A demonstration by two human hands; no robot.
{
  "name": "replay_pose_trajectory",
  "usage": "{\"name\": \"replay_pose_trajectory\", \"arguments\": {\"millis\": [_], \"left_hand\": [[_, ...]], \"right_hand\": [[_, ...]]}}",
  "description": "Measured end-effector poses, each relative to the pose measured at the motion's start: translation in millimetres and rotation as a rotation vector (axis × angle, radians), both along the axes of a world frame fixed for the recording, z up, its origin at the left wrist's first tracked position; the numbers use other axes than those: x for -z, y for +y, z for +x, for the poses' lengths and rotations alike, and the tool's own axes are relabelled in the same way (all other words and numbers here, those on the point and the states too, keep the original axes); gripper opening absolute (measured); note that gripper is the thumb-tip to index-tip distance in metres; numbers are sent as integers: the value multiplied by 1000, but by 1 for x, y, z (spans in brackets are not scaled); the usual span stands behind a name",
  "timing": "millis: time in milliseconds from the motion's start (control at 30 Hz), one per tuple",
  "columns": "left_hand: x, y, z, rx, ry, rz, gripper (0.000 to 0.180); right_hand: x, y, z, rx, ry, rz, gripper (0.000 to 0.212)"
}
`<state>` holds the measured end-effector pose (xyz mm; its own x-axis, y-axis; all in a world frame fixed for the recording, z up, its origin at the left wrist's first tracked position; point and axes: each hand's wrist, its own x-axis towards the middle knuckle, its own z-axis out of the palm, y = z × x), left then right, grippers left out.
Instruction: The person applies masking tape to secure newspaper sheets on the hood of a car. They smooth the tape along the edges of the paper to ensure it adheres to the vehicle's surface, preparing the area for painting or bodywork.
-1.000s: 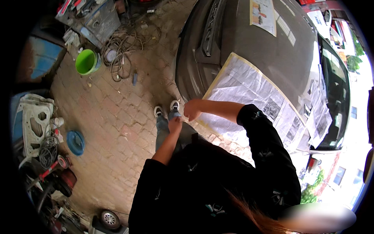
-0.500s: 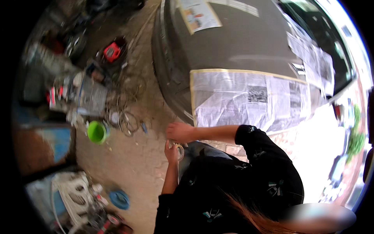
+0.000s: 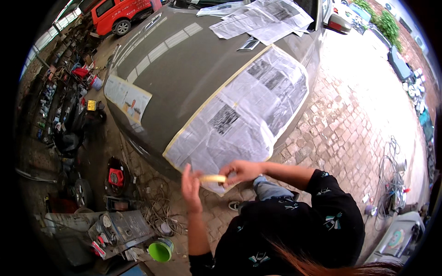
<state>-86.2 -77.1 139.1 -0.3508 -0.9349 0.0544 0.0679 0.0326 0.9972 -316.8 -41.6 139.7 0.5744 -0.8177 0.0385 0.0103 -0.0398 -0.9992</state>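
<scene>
In front of me my right hand (image 3: 245,171) grips a roll of yellow masking tape (image 3: 213,178) at its right side, thumb and fingers closed on it. My left hand (image 3: 191,189) is at the roll's left end, somewhat blurred, its fingers stretched out and apart. Whether it touches the tape is hard to make out. Just beyond both hands, printed paper sheets (image 3: 251,108) cover the near side of a grey-brown car hood (image 3: 179,69), edged with yellow tape. The sheet's lower corner hangs beneath the roll.
More paper (image 3: 267,20) lies by the windshield, and a smaller taped sheet (image 3: 129,99) is at the car's front. To the left are a green bucket (image 3: 160,250), tangled cables (image 3: 163,211) and a red-topped machine (image 3: 116,177). A red vehicle (image 3: 120,14) stands beyond. Brick paving (image 3: 338,122) runs along the right.
My view has swung toward the car, bringing more hood and paving into sight. My hands, formerly close together off the car's corner, are now apart beside the paper's edge, the tape roll between them.
</scene>
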Motion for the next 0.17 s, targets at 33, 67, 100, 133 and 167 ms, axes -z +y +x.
{"name": "replay_pose_trajectory", "arguments": {"millis": [33,67,100,133,167], "left_hand": [[-16,-14,-5,-68,-44,-193,53],[-57,-22,-18,-71,-15,-214,53],[-94,-35,-19,-99,52,-263,53],[-148,-37,-23,-122,-59,-306,73],[-187,-32,-26,1,118,-802,83]], "right_hand": [[-11,-12,-18,61,-29,-37,23],[-19,-21,-44,203,149,-161,25],[-20,-38,-66,344,286,-340,26],[-20,-59,-90,472,421,-560,25],[-22,-81,-112,536,563,-595,22]]}}
